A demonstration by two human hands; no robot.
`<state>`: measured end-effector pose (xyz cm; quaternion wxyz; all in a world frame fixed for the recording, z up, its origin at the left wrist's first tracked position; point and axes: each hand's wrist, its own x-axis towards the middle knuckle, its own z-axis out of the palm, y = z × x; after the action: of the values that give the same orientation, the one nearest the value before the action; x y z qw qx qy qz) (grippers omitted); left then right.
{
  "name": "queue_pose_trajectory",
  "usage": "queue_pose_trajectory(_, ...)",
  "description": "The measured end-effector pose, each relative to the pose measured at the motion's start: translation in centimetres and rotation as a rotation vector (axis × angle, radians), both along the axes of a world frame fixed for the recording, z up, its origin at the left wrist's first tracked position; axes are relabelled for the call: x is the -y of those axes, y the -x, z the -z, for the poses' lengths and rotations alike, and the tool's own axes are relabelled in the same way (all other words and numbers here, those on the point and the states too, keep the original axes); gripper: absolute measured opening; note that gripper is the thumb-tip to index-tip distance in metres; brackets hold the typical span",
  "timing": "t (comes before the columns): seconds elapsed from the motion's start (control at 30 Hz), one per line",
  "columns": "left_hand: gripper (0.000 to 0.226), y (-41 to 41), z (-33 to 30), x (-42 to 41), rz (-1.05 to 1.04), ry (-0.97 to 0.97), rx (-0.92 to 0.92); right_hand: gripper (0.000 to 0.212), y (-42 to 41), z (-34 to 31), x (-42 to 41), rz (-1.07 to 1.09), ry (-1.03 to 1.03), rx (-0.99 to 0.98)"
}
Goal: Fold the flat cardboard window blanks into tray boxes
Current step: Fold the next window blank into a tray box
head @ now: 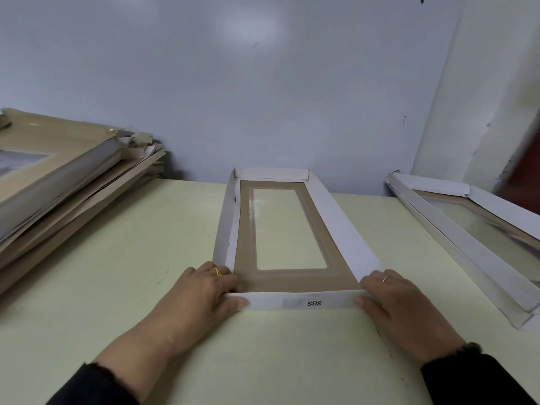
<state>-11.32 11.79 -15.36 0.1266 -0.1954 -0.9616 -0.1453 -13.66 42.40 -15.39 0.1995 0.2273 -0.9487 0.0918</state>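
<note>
Blank (289, 229) lies flat-bottomed at table (117, 258) centre, window panel down, long axis running away from the person toward the wall (263, 83). Far flap and both long side walls are already up; the near flap (304, 301), white w/ "SGS" print, is the one in hand. Left hand (204, 290) grips the near-left corner: fingers curled over the corner on the inside, thumb lying along the flap's outer face. Right hand (397, 299) does the same at the near-right corner, thumb on the flap, fingers curled at the side wall's end. Both hold cardboard only. Judgement: this is the last wall of this tray, approx. final step for this unit. Flap looks partly raised, not locked; whether corner tabs are tucked I cannot tell, hands hide them. Next move likely calls for bringing the flap fully upright and seating both corners evenly, w/o buckling the clear window. Stack (67, 176) of unfolded blanks sits at left, well apart; one folded tray (467, 238) lies at right, near.
</note>
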Motion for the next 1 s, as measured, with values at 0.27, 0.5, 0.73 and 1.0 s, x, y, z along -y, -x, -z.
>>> queue_pose_trajectory(0.27, 0.026, 0.5, 0.0, -0.2, 0.009, -0.001, 0.088, 0.023, 0.0, 0.1, 0.2, 0.053, 0.021, 0.122)
queue_pose_trajectory(0.5, 0.039, 0.4, 0.1, 0.1, -0.037, -0.330, 0.139, 0.030, 0.2, -0.3, 0.4, 0.016, 0.007, 0.125)
queue_pose_trajectory(0.73, 0.041, 0.0, 0.0, -1.1, -0.030, -0.372, 0.136, 0.004, -0.1, -0.8, 1.3, 0.106, -0.140, -0.223)
queue_pose_trajectory(1.0, 0.036, -1.0, 0.2, -4.3, 0.190, -0.332, 0.080, 0.027, -2.6, 0.4, 7.4, -0.115, -0.050, -0.185)
